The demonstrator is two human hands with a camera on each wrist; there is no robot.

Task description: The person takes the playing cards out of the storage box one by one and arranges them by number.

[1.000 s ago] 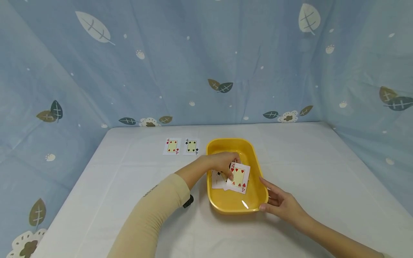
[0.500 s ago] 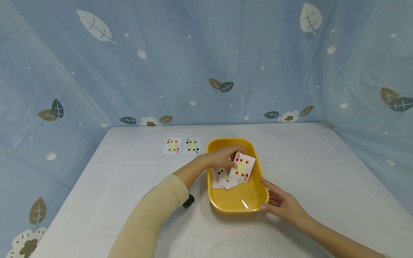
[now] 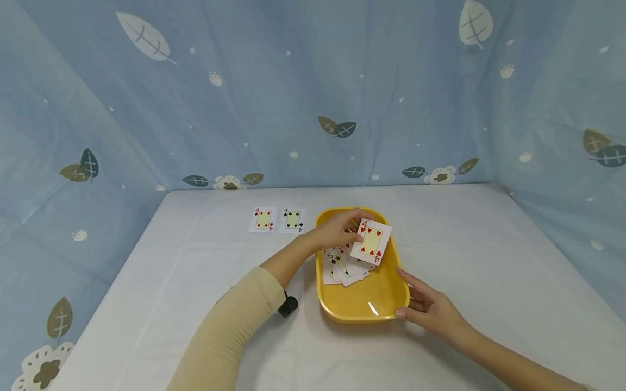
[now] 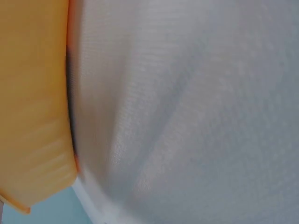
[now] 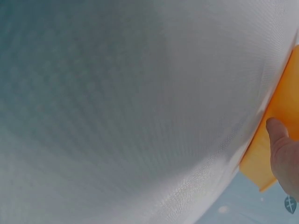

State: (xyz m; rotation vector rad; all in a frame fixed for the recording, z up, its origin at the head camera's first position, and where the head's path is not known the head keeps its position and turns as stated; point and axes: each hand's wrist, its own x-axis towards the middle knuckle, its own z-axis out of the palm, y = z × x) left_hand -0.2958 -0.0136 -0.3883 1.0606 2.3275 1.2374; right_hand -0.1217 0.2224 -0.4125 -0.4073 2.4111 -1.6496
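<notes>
A yellow tray [image 3: 386,296] stands on the white table, with several playing cards [image 3: 342,266] lying face up in it. My left hand [image 3: 337,231] pinches a four of hearts [image 3: 371,241] and holds it lifted above the tray's far half. My right hand [image 3: 427,307] rests against the tray's near right corner, fingers relaxed and the thumb on the rim. The right wrist view shows that thumb [image 5: 280,149] on the tray's edge [image 5: 275,140]. In the left wrist view only the tray's side [image 4: 32,102] and the cloth appear.
Two cards lie face up side by side left of the tray's far end: a four of diamonds [image 3: 263,219] and a four of spades [image 3: 292,219]. A blue leaf-patterned cloth [image 3: 313,92] walls the table at the back and both sides.
My left hand has raised the four of hearts off the pile and carried it up toward the tray's far end. The right hand has stayed at the tray's corner.
</notes>
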